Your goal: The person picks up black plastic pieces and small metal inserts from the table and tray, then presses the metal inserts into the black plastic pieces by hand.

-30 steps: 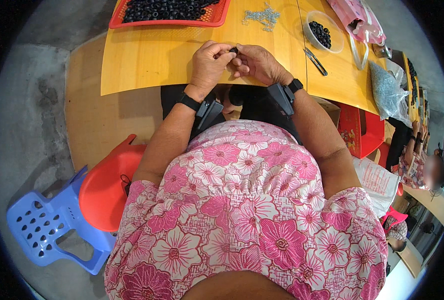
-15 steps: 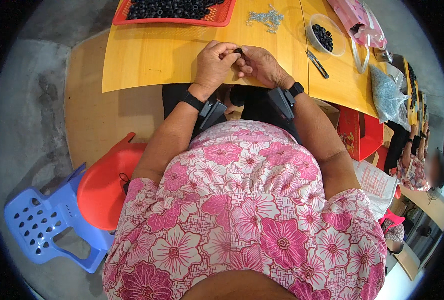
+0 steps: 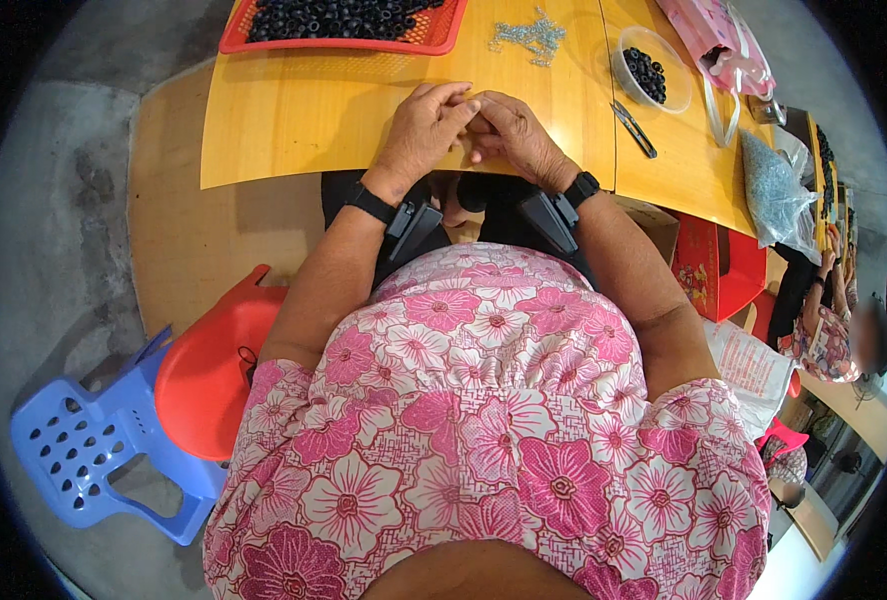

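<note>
My left hand and my right hand meet over the near edge of the yellow table. Both are closed, with thumbs and fingertips pressed together. Whatever is between them is hidden behind the fingers. Beyond my hands, a red plastic basket holds many small black ring-shaped parts. A loose pile of small clear or silvery pieces lies right of the basket. Farther right, a clear round tub contains more black parts.
A box cutter lies near the tub. At right are a pink bag and a clear bag of small pieces. A red chair and a blue plastic stool stand at left. Another person sits far right.
A small black part showed between my fingertips before; now my fingers cover that spot. My right hand has turned over and drawn closer to my left.
</note>
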Demonstrator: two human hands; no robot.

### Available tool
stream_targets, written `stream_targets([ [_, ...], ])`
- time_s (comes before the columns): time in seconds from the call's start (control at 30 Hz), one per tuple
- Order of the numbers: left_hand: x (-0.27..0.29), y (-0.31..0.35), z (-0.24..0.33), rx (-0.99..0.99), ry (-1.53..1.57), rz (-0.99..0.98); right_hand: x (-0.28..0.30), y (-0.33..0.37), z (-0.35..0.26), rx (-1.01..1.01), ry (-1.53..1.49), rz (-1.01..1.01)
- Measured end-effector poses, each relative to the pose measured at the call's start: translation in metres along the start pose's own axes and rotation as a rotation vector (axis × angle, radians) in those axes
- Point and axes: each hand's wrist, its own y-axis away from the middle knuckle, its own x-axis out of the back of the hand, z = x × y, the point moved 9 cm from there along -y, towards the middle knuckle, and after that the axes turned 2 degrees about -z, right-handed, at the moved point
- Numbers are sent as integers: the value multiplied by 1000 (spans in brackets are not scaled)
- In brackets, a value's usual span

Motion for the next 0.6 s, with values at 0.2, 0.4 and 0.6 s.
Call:
stream_targets([
  [0.2,-15,2,-18,252,227,-201,-4,2,1,-62,-51,6],
  [0.4,-16,3,-20,254,294,-185,-5,1,2,-88,-88,40],
  [0.6,-16,2,-23,270,349,-202,-3,1,2,-78,-84,58],
])
